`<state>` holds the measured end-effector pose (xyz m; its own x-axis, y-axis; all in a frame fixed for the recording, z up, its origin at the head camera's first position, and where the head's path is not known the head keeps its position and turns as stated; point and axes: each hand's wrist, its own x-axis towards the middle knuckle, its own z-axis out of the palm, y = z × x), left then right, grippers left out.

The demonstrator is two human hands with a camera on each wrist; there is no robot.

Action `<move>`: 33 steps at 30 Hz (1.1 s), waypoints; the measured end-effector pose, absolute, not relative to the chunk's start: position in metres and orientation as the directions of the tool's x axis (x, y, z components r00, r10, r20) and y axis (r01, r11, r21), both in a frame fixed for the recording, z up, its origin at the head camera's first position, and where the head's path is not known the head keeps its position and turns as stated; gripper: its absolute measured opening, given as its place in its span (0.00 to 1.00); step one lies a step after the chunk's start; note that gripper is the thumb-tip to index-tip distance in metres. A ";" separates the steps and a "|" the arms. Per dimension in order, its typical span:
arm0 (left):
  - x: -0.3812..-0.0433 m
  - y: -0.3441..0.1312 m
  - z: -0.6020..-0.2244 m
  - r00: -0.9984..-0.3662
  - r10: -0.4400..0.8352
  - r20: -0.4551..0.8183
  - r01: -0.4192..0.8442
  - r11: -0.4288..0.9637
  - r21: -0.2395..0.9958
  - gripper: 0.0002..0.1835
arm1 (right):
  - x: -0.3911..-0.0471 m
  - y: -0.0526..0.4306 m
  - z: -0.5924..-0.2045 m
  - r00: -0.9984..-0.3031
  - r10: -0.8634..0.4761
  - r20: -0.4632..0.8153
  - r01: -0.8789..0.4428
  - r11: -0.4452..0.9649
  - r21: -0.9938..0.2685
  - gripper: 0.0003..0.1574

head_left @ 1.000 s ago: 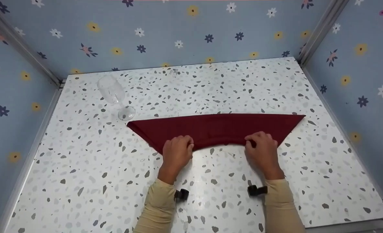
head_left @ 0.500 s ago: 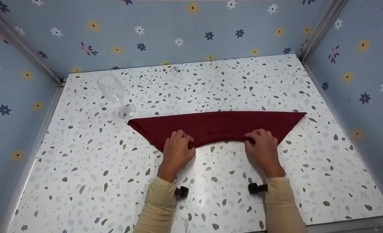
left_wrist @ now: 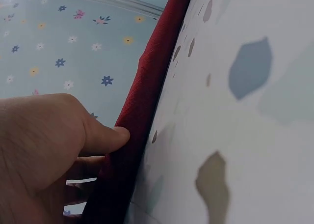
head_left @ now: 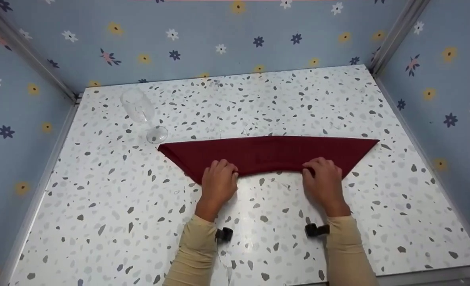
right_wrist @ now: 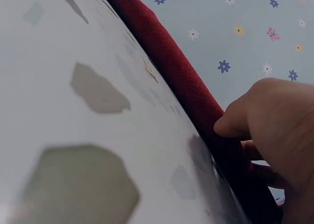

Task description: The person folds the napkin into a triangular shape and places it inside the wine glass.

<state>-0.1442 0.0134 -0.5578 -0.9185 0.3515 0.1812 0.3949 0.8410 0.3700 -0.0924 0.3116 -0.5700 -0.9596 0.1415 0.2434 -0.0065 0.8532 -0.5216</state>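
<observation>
A dark red cloth napkin (head_left: pixel 267 153) lies folded into a long band with slanted ends, its wider edge on the far side. My left hand (head_left: pixel 218 180) pinches the near edge left of the middle. In the left wrist view the thumb presses on the rolled-looking edge of the napkin (left_wrist: pixel 142 94), fingers bent over its top. On the right part of the same edge, my right hand (head_left: pixel 323 178) holds the cloth likewise. The right wrist view has its thumb against the napkin (right_wrist: pixel 171 62), the fingertips partly hidden behind it. Between the hands the near edge bows slightly away from me.
A clear stemmed glass (head_left: pixel 139 107) lies on its side at the back left, its foot close to the napkin's left corner. Blue flowered panels (head_left: pixel 219 35) wall in the speckled white table (head_left: pixel 100 178) at the back and sides.
My left thumb, lifted off to the side half a second ago, has come back in against the edge. The band looks slightly narrower in the middle. The head view has shifted a little.
</observation>
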 end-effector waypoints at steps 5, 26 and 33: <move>-0.145 0.012 -0.558 -0.914 0.357 0.192 0.404 0.843 0.355 0.07 | -0.091 0.312 -0.570 -0.960 0.141 0.243 -0.012 0.844 -0.536 0.13; -0.150 0.006 -0.557 -0.939 0.305 0.157 0.343 0.840 0.420 0.05 | -0.093 0.313 -0.568 -0.948 0.233 0.215 0.069 0.813 -0.578 0.08; -0.151 0.006 -0.558 -0.950 0.264 0.167 0.312 0.841 0.442 0.07 | -0.093 0.314 -0.567 -0.950 0.232 0.209 0.079 0.825 -0.560 0.06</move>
<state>-0.1513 0.0059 -0.5582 -0.9499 0.2643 0.1668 0.3116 0.8412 0.4419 -0.0934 0.3145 -0.5668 -0.9499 0.2323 0.2091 0.0786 0.8251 -0.5595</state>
